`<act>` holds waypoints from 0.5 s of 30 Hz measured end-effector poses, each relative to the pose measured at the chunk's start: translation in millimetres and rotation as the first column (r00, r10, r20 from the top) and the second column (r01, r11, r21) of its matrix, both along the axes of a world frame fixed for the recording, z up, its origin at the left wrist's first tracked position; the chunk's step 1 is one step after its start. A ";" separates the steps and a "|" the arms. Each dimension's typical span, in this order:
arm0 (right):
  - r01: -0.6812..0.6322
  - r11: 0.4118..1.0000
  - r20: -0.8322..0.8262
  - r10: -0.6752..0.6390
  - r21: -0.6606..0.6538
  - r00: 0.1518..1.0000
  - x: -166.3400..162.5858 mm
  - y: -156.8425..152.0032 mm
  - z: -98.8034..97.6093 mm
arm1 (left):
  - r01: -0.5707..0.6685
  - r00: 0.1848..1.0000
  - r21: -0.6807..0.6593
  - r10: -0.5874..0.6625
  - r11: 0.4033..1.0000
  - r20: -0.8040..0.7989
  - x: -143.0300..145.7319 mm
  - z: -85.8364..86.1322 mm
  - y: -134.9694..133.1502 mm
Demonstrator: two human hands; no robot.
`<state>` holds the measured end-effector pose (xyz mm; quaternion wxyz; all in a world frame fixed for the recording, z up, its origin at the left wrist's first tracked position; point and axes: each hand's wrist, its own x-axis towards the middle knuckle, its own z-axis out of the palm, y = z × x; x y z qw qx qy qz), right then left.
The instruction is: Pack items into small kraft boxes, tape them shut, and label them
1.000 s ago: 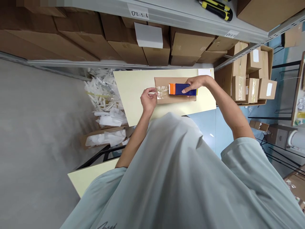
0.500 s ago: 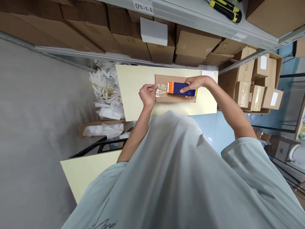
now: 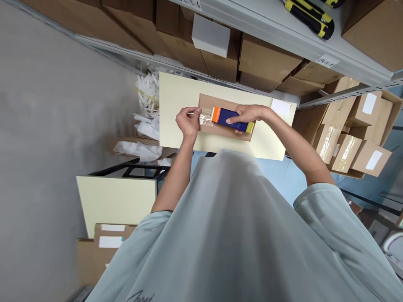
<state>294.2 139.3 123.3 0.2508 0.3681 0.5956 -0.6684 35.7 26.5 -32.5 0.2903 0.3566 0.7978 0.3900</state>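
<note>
The largest thing is the grey metal shelving rack (image 3: pixel 270 32) on the far side, where brown cartons (image 3: pixel 262 63) stand in a row. Before it is the pale yellow worktop (image 3: pixel 176 92). At its right, beyond its edge, there is an open carton (image 3: pixel 391 112) with several small boxes (image 3: pixel 362 161) inside. A cardboard box (image 3: pixel 217 100) lies on the middle of the worktop, slightly turned, its right end nearer. The right hand (image 3: pixel 247 115) has a closed grip around the tape dispenser (image 3: pixel 224 115), which is dark blue with an orange left end and is placed above this box. The left hand (image 3: pixel 189 122) touches the left end of the box; its grip is nearly closed, thumb and finger close together, but I cannot tell if they pinch the tape. A white paper (image 3: pixel 281 107) lies at the far right of the worktop. Shiny clear tape (image 3: pixel 206 119) shows between the left fingers and the dispenser.
</note>
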 end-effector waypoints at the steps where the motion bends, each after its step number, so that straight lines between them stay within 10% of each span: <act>1: -0.001 1.000 -0.015 0.001 -0.001 1.000 0.5 0.8 -1.8 | -0.016 1.000 0.000 0.016 1.000 -0.012 2.0 -0.9 -0.9; 15: 0.026 1.000 -0.129 -0.028 -0.012 0.991 8.5 3.1 -21.4 | -0.190 0.973 0.038 0.194 0.981 -0.129 28.4 -10.2 -3.2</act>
